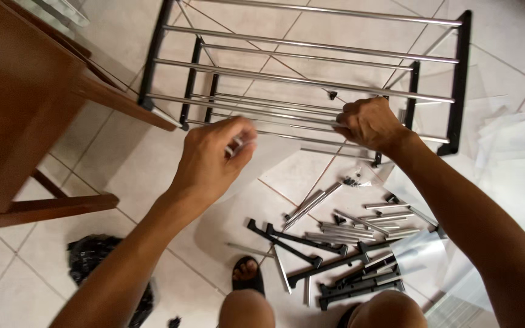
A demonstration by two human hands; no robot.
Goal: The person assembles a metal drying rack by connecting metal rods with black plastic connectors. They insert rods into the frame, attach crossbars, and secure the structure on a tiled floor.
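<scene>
Pale floor tiles (123,176) fill the view, with a brown wooden chair (19,109) seen at the left. A rack (311,79) of black side frames and silver rods is stood on the floor ahead. One of its lower rods (287,116) is gripped by the right hand (369,124), fingers curled shut around it. The left hand (211,158) is held just before the rack, its fingers pinched on a small silver piece (240,144) that is blurred. Loose rods (360,225) and black brackets (311,249) are spread on the floor below, near a sandalled foot (247,274). A black bag (95,255) is lying at the lower left.
</scene>
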